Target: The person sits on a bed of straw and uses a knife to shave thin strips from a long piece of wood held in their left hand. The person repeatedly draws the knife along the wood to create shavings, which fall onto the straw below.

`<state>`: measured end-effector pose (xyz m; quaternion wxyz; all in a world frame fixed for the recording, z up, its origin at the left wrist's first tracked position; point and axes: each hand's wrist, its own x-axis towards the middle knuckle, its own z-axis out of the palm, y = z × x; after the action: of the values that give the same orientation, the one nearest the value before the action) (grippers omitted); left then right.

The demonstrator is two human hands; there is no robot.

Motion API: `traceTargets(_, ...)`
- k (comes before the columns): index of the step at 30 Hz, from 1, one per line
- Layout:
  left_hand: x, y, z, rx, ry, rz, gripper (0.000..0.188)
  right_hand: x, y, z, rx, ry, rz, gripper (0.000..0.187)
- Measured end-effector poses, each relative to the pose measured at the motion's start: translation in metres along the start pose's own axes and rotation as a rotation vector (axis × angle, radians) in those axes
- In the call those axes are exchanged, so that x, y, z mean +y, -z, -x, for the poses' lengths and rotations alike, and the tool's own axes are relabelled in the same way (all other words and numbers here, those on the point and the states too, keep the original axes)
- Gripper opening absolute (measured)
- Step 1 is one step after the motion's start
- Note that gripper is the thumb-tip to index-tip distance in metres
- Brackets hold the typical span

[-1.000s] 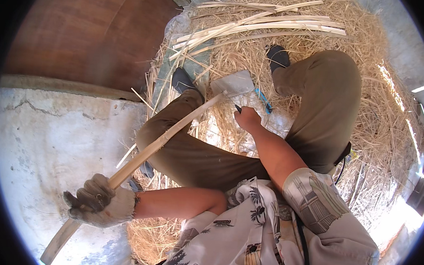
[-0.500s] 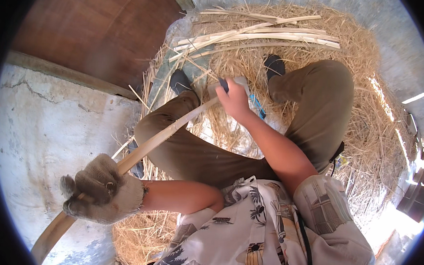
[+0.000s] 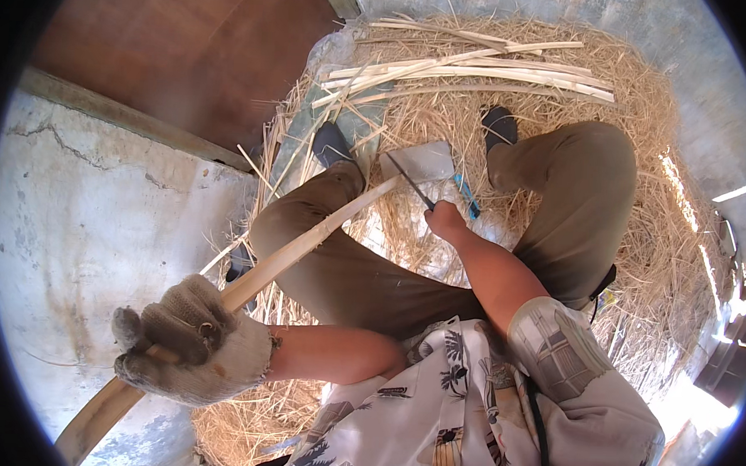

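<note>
A grey, dirty work glove covers my left hand [image 3: 192, 342], which is wrapped round a long pale bamboo strip [image 3: 297, 248]. The strip slants from the lower left up over my left thigh, and its far end stops between my knees. Bare and closed, my right hand [image 3: 447, 221] grips the handle of a knife [image 3: 410, 182] with a thin dark blade. That blade points up and to the left, close to the strip's far end; whether they touch I cannot tell. Beyond it lies a flat grey block [image 3: 430, 158], partly behind the blade.
Split strips [image 3: 480, 71] lie in a pile on straw-like shavings [image 3: 640, 220] beyond my feet. A cracked white wall [image 3: 98, 246] and a brown panel [image 3: 181, 58] stand at left. Something bright blue [image 3: 468, 200] lies beside the block.
My right hand has come back from the strip's far end, toward me and to the right, with the knife. The blade and the grey block now show. My left hand keeps its grip.
</note>
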<state>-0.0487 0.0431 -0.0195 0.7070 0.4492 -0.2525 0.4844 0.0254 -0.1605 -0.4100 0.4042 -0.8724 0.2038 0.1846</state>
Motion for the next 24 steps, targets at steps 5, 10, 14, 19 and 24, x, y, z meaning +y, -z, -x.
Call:
traceTargets(5, 0.000, 0.000, -0.002, 0.055, -0.012, -0.072, 0.042, -0.011, -0.004, 0.010, 0.085, 0.081, 0.067, 0.033)
traceTargets(10, 0.000, 0.001, -0.003, 0.000, 0.033, 0.017, 0.044, -0.010, -0.001, 0.004, 0.051, 0.027, 0.126, 0.028)
traceTargets(14, 0.001, 0.002, -0.005, -0.043, 0.059, 0.066, 0.044, -0.005, -0.006, 0.005, 0.104, -0.030, 0.091, 0.028)
traceTargets(19, 0.000, -0.001, -0.001, 0.034, 0.013, -0.057, 0.045, -0.021, 0.004, 0.012, 0.015, 0.030, 0.099, 0.028)
traceTargets(24, 0.003, -0.002, -0.002, 0.022, 0.034, -0.079, 0.047, -0.002, -0.006, 0.002, -0.021, -0.096, -0.031, 0.031)
